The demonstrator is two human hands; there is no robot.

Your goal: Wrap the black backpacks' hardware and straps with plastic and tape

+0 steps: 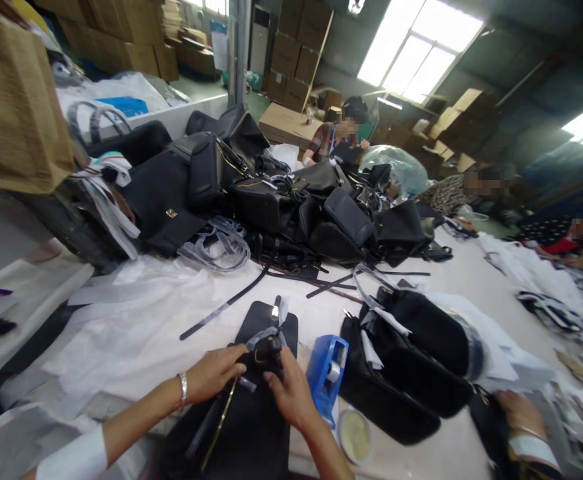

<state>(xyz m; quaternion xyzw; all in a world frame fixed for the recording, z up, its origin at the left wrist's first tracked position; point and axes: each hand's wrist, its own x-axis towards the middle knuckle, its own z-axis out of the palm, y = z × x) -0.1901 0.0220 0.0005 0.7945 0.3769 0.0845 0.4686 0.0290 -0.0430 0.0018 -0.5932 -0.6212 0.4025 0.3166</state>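
A black handbag (pixel 259 437) with a gold zipper lies before me on the white table, its upper part stretching away from me. My left hand (pixel 220 373), a bracelet on its wrist, pinches the dark folded part near the top of the bag. From the other side, my right hand (pixel 291 390) has its thumb and fingers closed about the same part. A strap with a metal buckle (pixel 275 311), partly wrapped in clear film, sticks up beyond my fingers. What exactly lies under the fingertips is partly hidden.
A blue tape dispenser (pixel 327 373) and a round tub (pixel 354 435) stand right of the bag. Further right are black bags (pixel 411 360) and another person's hand (pixel 521 413). A heap of black bags (pixel 271 200) fills the back; a loose strap (pixel 226 303) lies nearer.
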